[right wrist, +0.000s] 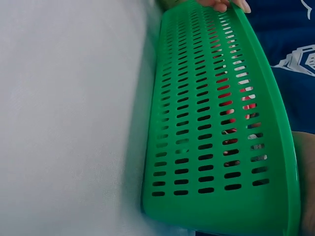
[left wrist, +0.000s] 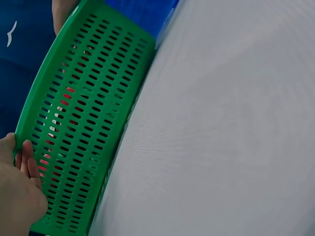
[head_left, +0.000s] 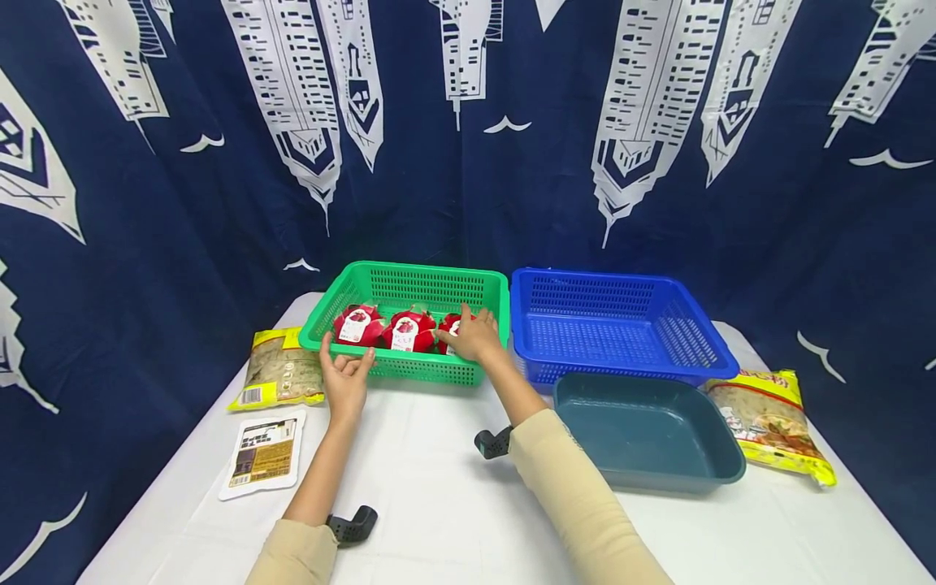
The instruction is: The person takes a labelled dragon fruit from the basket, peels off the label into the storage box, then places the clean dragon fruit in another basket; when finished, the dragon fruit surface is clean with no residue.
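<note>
Three red dragon fruits with white labels sit in a row inside a green basket (head_left: pixel 431 370): a left one (head_left: pixel 358 327), a middle one (head_left: pixel 411 331) and a right one (head_left: pixel 451 324). My left hand (head_left: pixel 345 386) grips the basket's front rim near its left corner; in the left wrist view the hand (left wrist: pixel 19 189) has fingers against the outer wall. My right hand (head_left: pixel 477 335) reaches over the front rim, fingers spread at the right dragon fruit and partly covering it. In the right wrist view the basket wall (right wrist: pixel 206 123) hides most of that hand.
Right of the green basket stands a blue basket (head_left: pixel 585 333), with a dark teal tub (head_left: pixel 643 439) in front. A yellow bag (head_left: pixel 771 418) lies at the far right. At left lie another yellow bag (head_left: pixel 281 370) and a white flat packet (head_left: pixel 263 455).
</note>
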A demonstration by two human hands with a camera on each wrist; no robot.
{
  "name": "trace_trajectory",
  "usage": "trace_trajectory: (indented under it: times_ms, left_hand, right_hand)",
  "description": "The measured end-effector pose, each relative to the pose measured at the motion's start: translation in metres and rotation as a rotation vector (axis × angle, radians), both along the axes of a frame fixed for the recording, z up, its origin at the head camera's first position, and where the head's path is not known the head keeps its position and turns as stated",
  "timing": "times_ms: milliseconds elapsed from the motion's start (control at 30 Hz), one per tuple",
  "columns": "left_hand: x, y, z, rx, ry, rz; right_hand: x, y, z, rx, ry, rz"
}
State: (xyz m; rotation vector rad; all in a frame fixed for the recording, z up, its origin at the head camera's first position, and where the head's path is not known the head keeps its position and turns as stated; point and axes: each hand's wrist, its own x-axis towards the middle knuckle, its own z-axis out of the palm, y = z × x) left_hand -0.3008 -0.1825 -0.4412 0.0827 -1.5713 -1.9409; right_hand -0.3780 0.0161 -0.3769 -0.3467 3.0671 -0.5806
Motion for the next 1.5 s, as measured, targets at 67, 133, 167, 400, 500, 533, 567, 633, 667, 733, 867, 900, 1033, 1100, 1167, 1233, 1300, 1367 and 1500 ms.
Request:
trace_trajectory:
  times_ms: [67,133,167,400,500,533,567,633,667,733,867,900,1033,1100,1167,1233,1300,1367,1500]
  left_hand:
    - [0.0006,-0.0001,0.0003,-0.001,-0.005,0.001]
    - [0.0015,0.0003,0.0015,-0.007,-0.012,0.003]
    - [0.0019,0.0003,0.0018,-0.006,-0.015,0.002]
    - [0.0012,-0.0003,0.0022,-0.021,-0.024,-0.004]
    - [0.001,-0.0007,0.0026,-0.025,-0.025,-0.005]
    - [0.0009,-0.0008,0.0026,-0.026,-0.028,-0.005]
    - [0.0009,-0.001,0.0027,-0.027,-0.032,-0.004]
    - [0.0011,-0.0013,0.0029,-0.029,-0.037,-0.004]
    - [0.001,-0.0014,0.0029,-0.032,-0.038,-0.004]
    - [0.0008,-0.0016,0.0031,-0.036,-0.036,-0.003]
    - [0.0006,-0.0017,0.003,-0.047,-0.03,0.005]
    - [0.0006,-0.0016,0.0028,-0.047,-0.03,0.007]
    - [0.0011,-0.0012,0.002,-0.052,-0.03,0.011]
    - [0.0012,-0.0009,0.0019,-0.046,-0.026,0.01]
    - [0.0013,-0.0008,0.002,-0.046,-0.021,0.01]
    - [0.0012,-0.0012,0.0017,-0.048,-0.021,0.008]
    - [0.0012,-0.0014,0.0016,-0.046,-0.021,0.004]
    - [0.0011,-0.0014,0.0011,-0.048,-0.022,0.004]
    - [0.0004,-0.001,0.0004,-0.04,-0.02,0.007]
  right_hand:
    - [0.0006,-0.0013,-0.0009,0.008,0.003,-0.012]
    - [0.0011,-0.0021,-0.0015,0.016,0.006,-0.02]
    - [0.0013,-0.0025,-0.0016,0.018,0.009,-0.023]
    - [0.0006,-0.0042,-0.0007,0.033,0.031,-0.042]
    - [-0.0002,-0.005,-0.0001,0.053,0.036,-0.046]
    - [-0.0005,-0.0051,-0.0001,0.063,0.035,-0.045]
    - [-0.0008,-0.0053,0.0,0.073,0.034,-0.043]
    - [-0.0013,-0.0054,0.0002,0.081,0.033,-0.038]
    - [-0.0015,-0.0053,0.0004,0.083,0.033,-0.035]
    - [-0.0011,-0.0049,0.001,0.073,0.031,-0.031]
    - [0.0008,-0.0036,0.0025,0.06,0.029,-0.018]
    - [0.0014,-0.0033,0.0028,0.058,0.028,-0.014]
    - [0.0024,-0.0023,0.0025,0.052,0.046,-0.002]
    - [0.0026,-0.0021,0.002,0.044,0.064,0.002]
    - [0.0025,-0.002,0.0012,0.032,0.082,0.005]
    - [0.0026,-0.0017,0.0004,0.01,0.097,0.009]
    - [0.0031,-0.0012,-0.0006,-0.015,0.109,0.013]
    - [0.0038,-0.0002,-0.0014,-0.041,0.124,0.016]
    - [0.0053,0.0022,-0.0029,-0.099,0.172,0.026]
